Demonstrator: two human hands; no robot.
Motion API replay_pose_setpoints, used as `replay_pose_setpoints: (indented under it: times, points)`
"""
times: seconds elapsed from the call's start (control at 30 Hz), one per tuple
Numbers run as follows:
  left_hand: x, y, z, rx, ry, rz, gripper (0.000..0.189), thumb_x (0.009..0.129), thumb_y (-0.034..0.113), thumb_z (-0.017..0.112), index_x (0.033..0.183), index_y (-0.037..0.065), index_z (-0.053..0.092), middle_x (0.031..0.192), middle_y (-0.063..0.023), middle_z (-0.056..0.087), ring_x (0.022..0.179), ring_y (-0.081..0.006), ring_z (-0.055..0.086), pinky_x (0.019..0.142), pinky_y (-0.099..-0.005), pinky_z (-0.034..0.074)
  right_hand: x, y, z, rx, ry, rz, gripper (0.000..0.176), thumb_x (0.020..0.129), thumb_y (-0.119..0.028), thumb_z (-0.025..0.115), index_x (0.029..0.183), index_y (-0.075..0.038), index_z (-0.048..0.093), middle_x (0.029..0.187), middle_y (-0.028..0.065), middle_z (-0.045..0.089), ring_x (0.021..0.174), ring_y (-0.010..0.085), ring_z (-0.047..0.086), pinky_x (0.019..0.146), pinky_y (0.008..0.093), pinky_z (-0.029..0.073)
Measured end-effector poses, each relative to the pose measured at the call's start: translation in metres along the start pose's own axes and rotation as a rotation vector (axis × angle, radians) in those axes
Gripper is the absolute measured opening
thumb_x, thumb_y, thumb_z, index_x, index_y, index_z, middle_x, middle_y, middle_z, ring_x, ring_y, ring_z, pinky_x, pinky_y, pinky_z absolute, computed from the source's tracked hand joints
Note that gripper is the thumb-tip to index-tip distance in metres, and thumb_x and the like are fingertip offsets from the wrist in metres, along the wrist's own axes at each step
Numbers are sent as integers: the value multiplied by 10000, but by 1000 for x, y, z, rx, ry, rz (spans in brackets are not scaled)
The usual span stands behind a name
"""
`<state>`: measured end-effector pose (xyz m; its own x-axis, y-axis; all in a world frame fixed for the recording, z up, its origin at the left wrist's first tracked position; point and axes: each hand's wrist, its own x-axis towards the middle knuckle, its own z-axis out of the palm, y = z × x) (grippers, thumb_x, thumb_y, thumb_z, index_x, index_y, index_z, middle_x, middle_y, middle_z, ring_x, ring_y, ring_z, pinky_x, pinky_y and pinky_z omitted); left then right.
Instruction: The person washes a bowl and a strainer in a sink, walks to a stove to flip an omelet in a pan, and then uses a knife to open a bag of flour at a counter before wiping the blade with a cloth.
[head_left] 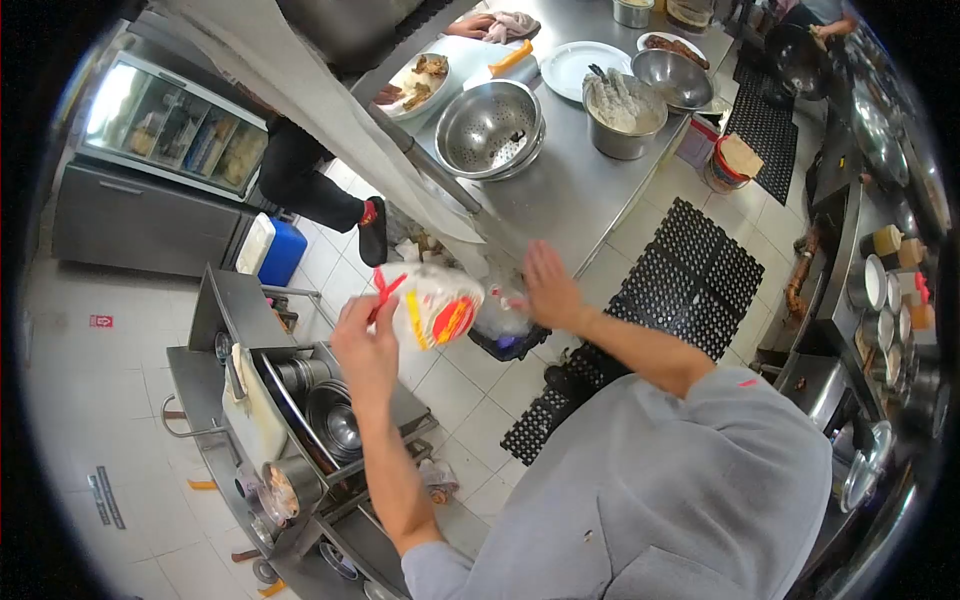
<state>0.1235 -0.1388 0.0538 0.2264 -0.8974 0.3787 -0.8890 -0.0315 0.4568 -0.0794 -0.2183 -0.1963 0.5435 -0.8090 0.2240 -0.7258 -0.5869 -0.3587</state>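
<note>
My left hand (365, 348) pinches the red tie at the neck of a clear plastic bag (440, 308) with white contents and a red and yellow print. The bag hangs in the air, tilted to the right. My right hand (550, 290) is held out to the right of it, fingers stretched and holding nothing. Below and between the hands is a dark bin (510, 345) with clear plastic in it, partly hidden by the bag.
A steel table (520, 215) ahead carries a colander (488, 130), a pot of white powder (626, 118) and plates. A rack with steel bowls (335, 415) stands to the left. Black rubber mats (690, 270) cover floor tiles. Another person's leg (315, 185) shows beyond the table.
</note>
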Motion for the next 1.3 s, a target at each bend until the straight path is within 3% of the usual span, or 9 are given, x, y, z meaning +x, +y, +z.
replay_pose_setpoints:
  times: [0.1,0.2,0.33,0.43,0.63,0.73,1.07,1.13,1.3]
  points:
    - [-26,-18,-28,44,-33,-66,83,785,36,639,782,-30,588,676,-138,532,596,-271,510,561,-339,389,2,-32,20,181,-160,-65,833,860,-513,504,1363,99,244,1425,274,252,1354,405,167,1112,446,156]
    - [-50,-38,-53,133,-41,-106,114,798,54,646,824,-41,588,673,-121,514,585,-205,483,565,-294,392,28,-16,8,1001,-133,-194,698,937,-437,431,1413,18,202,1457,229,221,1370,318,194,1120,380,150]
    - [-63,-31,-68,129,1,-142,64,785,18,637,787,-30,594,671,-120,505,626,-260,484,558,-341,372,105,85,-15,499,97,-3,655,937,-403,432,1363,72,287,1436,253,249,1354,346,222,1117,406,170]
    - [-62,-23,-71,136,46,-129,69,782,22,641,798,-31,599,676,-121,509,628,-260,487,567,-342,380,101,67,17,48,67,-125,647,927,-406,445,1309,107,354,1385,288,313,1313,399,277,1100,432,210]
    - [-19,11,-45,61,20,-124,65,766,29,651,806,-14,622,707,-135,557,672,-278,540,611,-341,414,11,-29,50,706,-93,-354,655,931,-394,454,1337,92,289,1388,296,300,1322,383,272,1107,414,193]
    - [6,20,-9,-19,34,13,74,759,43,664,811,-8,652,724,-139,595,659,-273,583,602,-333,448,-11,-28,39,931,-305,-108,585,941,-343,455,1331,74,329,1372,287,342,1305,358,319,1077,374,256]
    - [86,21,143,80,-227,349,115,790,100,549,851,57,637,850,-110,598,896,-286,549,754,-389,458,-36,17,39,771,-438,4,601,902,-424,500,1167,115,513,1170,289,539,1129,385,513,971,382,395]
    - [95,25,166,44,-94,409,120,792,122,539,832,66,637,865,-98,598,940,-265,550,779,-379,466,-36,16,50,788,-481,52,549,903,-390,514,1156,97,533,1145,267,566,1094,351,548,945,369,416]
    - [109,33,181,184,-188,54,158,720,202,615,810,77,651,875,-84,606,868,-259,591,741,-391,482,-31,5,100,1087,-582,236,311,904,-225,563,1046,50,602,919,94,655,837,149,585,781,293,472]
